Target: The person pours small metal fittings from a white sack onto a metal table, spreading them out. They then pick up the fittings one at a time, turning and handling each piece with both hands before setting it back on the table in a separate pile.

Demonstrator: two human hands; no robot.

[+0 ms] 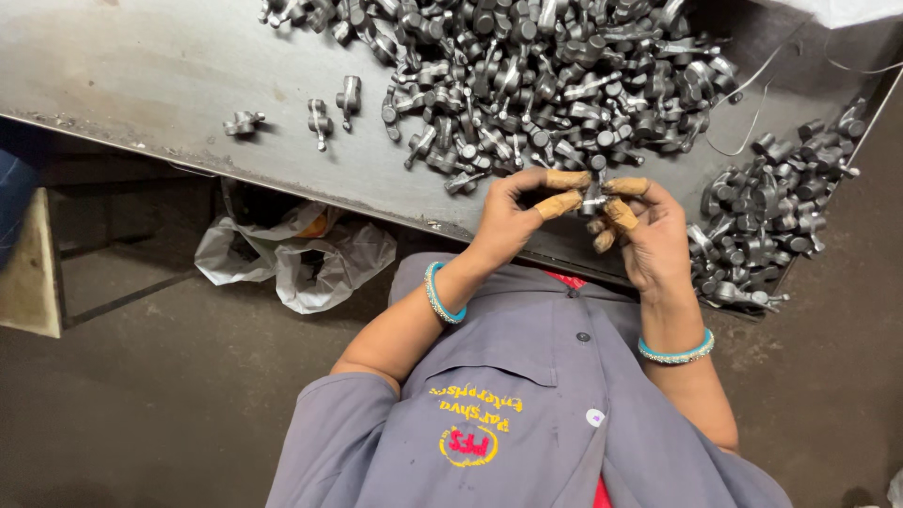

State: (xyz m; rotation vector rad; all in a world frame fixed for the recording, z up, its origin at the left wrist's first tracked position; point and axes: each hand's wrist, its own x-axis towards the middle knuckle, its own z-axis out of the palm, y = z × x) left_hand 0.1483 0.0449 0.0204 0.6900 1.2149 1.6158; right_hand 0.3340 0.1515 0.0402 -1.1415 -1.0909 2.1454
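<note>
Just over the near edge of the grey metal desk (141, 85), both hands, left (508, 221) and right (649, 235), are pinching one small dark steel forged part (593, 199) between tan-taped fingertips (564, 203), keeping it raised for close viewing, beside the big heap of similar parts (546, 75).

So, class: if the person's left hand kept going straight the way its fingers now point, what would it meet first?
The left hand points toward the right hand, so it would first meet the small metal part pinched between both, then the right hand's taped fingers. Depth is hard to judge.

head-worn camera, looking steeply down, close
</note>
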